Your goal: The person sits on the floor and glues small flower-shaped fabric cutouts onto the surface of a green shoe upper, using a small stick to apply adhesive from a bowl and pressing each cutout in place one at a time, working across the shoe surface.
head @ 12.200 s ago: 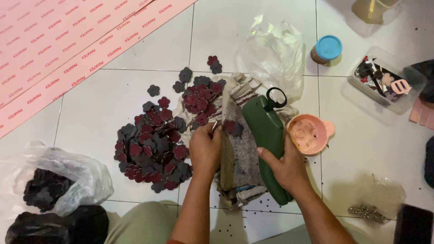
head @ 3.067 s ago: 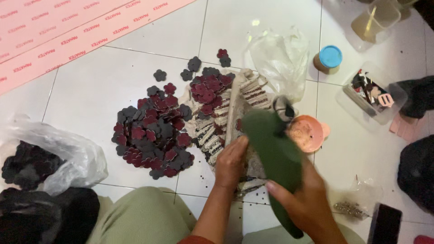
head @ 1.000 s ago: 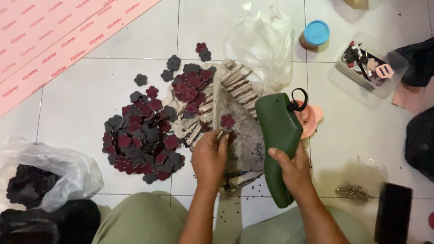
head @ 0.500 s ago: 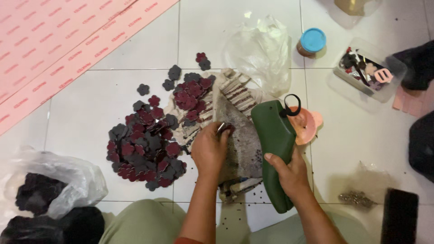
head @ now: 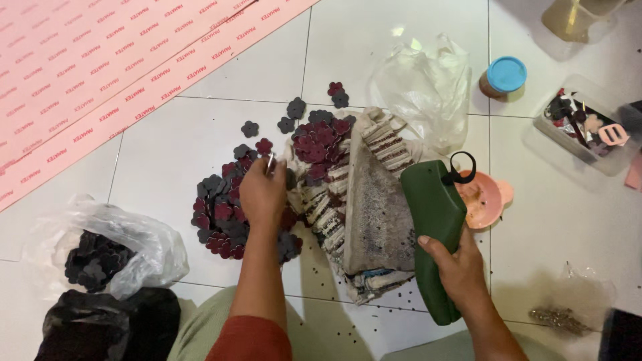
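Note:
My right hand [head: 457, 265] grips a long green mallet-like block [head: 433, 234] upright beside a grey slab [head: 376, 207] that rests on a stack of old papers. My left hand [head: 263, 194] reaches over the pile of dark red and grey flower-shaped cutouts [head: 231, 204] on the white tile floor, pinching a small metal tool [head: 270, 163] between its fingertips. More cutouts [head: 319, 137] lie at the far edge of the slab.
A clear bag [head: 114, 251] with dark cutouts and a black bag [head: 100, 327] lie at the lower left. Pink sheeting [head: 87, 73] covers the upper left. A pink bowl [head: 483, 199], blue-lidded jar [head: 503, 77], crumpled plastic [head: 424, 83] and a clear box of tools [head: 582, 127] are at the right.
My left hand has moved off the slab to the left, onto the pile of cutouts. The green block in my right hand stays beside the slab.

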